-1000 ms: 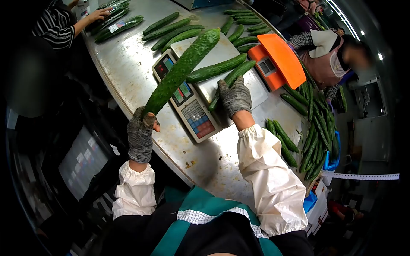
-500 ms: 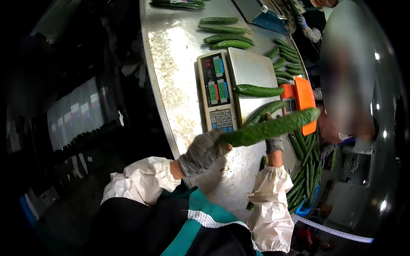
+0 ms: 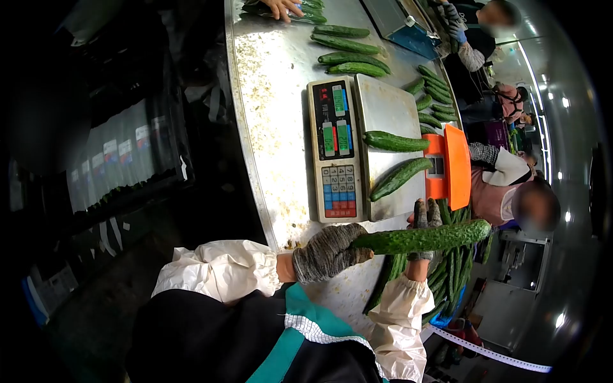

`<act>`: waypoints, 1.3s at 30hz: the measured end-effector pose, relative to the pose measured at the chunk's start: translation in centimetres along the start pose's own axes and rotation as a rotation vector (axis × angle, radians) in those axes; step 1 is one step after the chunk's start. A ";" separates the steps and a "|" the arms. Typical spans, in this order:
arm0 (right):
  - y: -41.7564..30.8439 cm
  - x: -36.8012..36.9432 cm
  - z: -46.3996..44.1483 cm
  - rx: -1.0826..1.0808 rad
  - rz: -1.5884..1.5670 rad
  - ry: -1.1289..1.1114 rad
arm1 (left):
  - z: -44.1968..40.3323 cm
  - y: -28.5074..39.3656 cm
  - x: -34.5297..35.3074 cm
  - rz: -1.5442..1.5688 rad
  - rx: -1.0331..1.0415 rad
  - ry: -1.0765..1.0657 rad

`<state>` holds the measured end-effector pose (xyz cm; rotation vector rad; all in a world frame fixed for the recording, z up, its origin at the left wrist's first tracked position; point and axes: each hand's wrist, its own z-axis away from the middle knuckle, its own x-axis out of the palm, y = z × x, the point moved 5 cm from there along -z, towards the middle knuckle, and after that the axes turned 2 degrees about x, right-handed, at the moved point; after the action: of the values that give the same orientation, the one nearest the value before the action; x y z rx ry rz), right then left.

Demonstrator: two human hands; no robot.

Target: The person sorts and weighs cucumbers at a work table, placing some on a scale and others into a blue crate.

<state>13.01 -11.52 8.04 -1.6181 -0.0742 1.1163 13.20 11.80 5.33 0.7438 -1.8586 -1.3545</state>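
My left hand [image 3: 329,253], in a grey knitted glove, is closed round the near end of a long cucumber [image 3: 424,239]. The cucumber points to the right, in front of the scale. Behind it my right hand [image 3: 426,220], gloved with bare fingertips, has its fingers stretched up and apart; the cucumber hides part of the palm. Two cucumbers lie on the pan of the digital scale [image 3: 335,147]: an upper cucumber [image 3: 396,141] and a lower, slanted cucumber [image 3: 401,179].
An orange scale [image 3: 457,167] stands right of the pan. Several cucumbers [image 3: 348,45] lie in a row beyond the scale, others [image 3: 436,89] to its right. A heap of cucumbers [image 3: 450,274] fills the right side. Another person's hand [image 3: 281,9] touches bagged cucumbers at the top.
The held cucumber has moved down in view, away from the pan. My right hand has drawn back from the lower cucumber there. Another person's hand has appeared at the top.
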 end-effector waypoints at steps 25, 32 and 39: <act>-3.4 5.2 -0.3 -0.081 0.454 -0.203 | -0.4 -2.7 -3.7 0.239 -0.177 0.326; -2.6 3.6 0.1 -0.067 0.258 -0.105 | -0.5 -2.5 -1.9 0.349 -0.236 0.271; 0.7 0.0 3.8 -0.170 0.070 0.040 | -0.4 -2.2 0.3 0.303 -0.248 0.178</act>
<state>10.12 -9.01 7.70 -1.8052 -0.0887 1.1555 13.44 10.71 3.37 0.4198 -1.5557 -1.2492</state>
